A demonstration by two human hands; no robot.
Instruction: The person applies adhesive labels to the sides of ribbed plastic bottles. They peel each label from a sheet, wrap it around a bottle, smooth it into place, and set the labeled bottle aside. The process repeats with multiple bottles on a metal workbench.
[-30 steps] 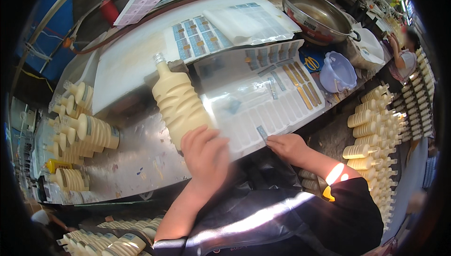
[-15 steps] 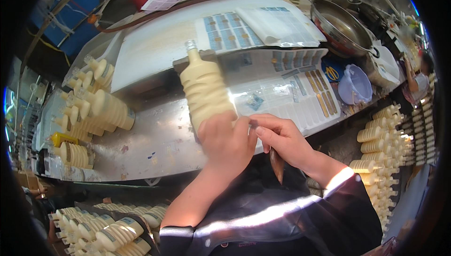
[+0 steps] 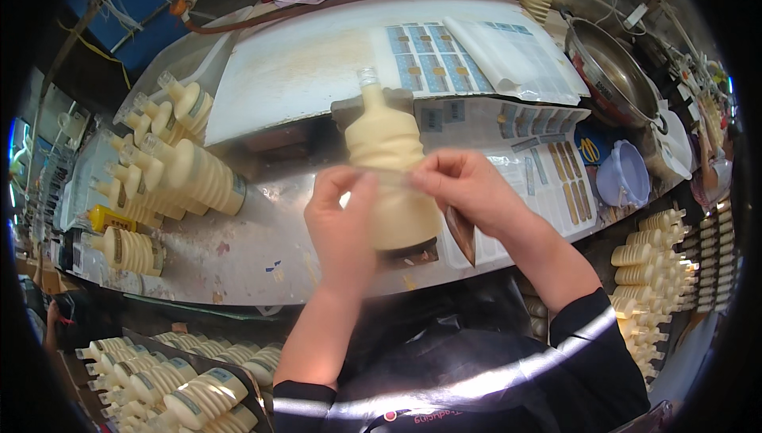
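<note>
A cream-coloured ribbed plastic bottle [image 3: 386, 143] with a clear neck lies on the metal table [image 3: 238, 250], neck pointing away from me. My left hand [image 3: 343, 223] grips its lower left side. My right hand [image 3: 468, 187] pinches a thin clear label strip across the bottle's middle, fingertips meeting those of the left hand. The base of the bottle is hidden behind both hands.
Several filled cream bottles [image 3: 178, 171] lie stacked at the left, more bottles [image 3: 171, 381] in a crate below and on racks [image 3: 659, 274] at the right. Label sheets [image 3: 436, 60] lie ahead; a metal pan [image 3: 615, 76] and a lilac bowl [image 3: 623, 179] stand at the right.
The bottle has come toward the middle in my left hand. My right hand left the label sheet on the table and came up to the bottle with a strip.
</note>
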